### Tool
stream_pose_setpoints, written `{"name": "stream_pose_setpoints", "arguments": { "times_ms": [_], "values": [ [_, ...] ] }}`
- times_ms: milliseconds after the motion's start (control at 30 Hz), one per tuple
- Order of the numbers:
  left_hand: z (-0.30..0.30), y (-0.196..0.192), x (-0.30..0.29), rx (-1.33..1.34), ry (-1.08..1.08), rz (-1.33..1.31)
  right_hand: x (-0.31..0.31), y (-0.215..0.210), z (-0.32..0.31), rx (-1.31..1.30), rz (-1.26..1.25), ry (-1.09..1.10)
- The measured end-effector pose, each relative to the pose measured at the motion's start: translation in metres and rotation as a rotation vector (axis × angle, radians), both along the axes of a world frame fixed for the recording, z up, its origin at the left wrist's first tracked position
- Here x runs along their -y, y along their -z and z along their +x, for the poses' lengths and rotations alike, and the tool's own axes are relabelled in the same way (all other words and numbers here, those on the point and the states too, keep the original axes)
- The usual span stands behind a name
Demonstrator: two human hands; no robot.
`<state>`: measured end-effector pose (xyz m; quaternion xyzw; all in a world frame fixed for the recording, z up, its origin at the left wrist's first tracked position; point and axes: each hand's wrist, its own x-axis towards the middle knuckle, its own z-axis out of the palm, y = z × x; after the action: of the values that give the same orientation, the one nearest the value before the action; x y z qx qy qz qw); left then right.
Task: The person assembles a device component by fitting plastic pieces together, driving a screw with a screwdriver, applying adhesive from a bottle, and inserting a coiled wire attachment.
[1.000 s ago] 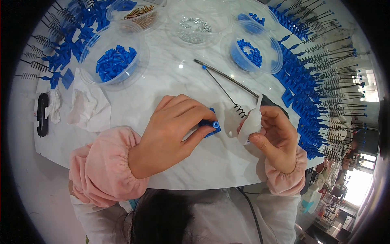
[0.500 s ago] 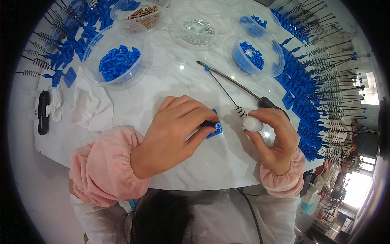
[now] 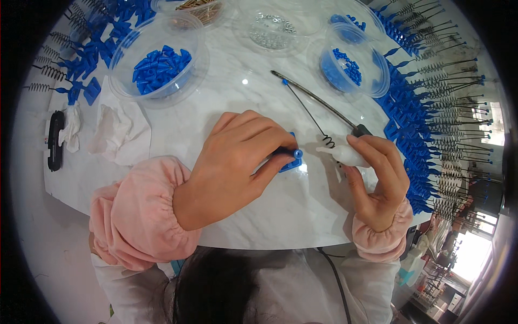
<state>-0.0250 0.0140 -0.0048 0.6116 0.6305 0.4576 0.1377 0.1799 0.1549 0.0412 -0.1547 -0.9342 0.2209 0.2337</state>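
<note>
My left hand (image 3: 237, 156) pinches a small blue plastic part (image 3: 297, 154) between thumb and fingers. This part stands upright on the tabletop, its round hollow end facing up, and my fingers hide most of it. To the right, my right hand (image 3: 380, 175) grips a small white squeeze bottle (image 3: 349, 155), tilted so that its thin nozzle points left toward the blue part. The nozzle is apart from that part. Just beyond the bottle lies a thin black wire (image 3: 306, 107) with a coiled end and a blue tip. Beside it rests a long-shafted screwdriver (image 3: 318, 101).
Clear tubs hold blue cones (image 3: 162, 70), small blue beads (image 3: 348, 66), silvery nuts (image 3: 272, 31) and brass-coloured pieces (image 3: 199, 12). Blue pieces with coiled wires (image 3: 415, 140) crowd the right edge, with more at far left. Crumpled tissue (image 3: 121, 132) and a black case (image 3: 55, 140) lie left.
My right hand has tipped the white bottle from end-on to lying sideways, nozzle toward the left. My left hand still holds the blue part. The whole view has shifted slightly.
</note>
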Motion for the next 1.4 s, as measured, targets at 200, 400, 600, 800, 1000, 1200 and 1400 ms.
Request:
{"name": "stream_pose_setpoints", "arguments": {
  "times_ms": [200, 400, 600, 800, 1000, 1200, 1400],
  "values": [
    [-0.001, 0.004, -0.002, 0.005, -0.017, 0.024, 0.001, 0.0, 0.002, 0.008, -0.053, 0.073],
    [-0.002, 0.002, -0.002, 0.018, -0.024, 0.039, -0.004, -0.005, 0.004, -0.063, -0.045, 0.094],
    [-0.003, 0.003, -0.003, 0.026, -0.033, 0.037, -0.012, -0.008, 0.008, -0.048, -0.258, 0.085],
    [-0.002, 0.006, -0.004, 0.028, -0.04, 0.057, -0.015, -0.01, 0.003, -0.098, -0.555, 0.113],
    [-0.001, 0.005, -0.001, 0.026, -0.042, 0.035, -0.022, -0.005, -0.004, -0.125, -0.888, 0.11],
    [0.0, 0.007, -0.002, 0.021, -0.049, 0.039, -0.026, 0.002, -0.012, -0.139, -1.097, 0.152],
    [-0.001, 0.006, -0.003, 0.018, -0.038, 0.065, -0.033, 0.006, -0.013, -0.163, -1.19, 0.094]
  ]
}}
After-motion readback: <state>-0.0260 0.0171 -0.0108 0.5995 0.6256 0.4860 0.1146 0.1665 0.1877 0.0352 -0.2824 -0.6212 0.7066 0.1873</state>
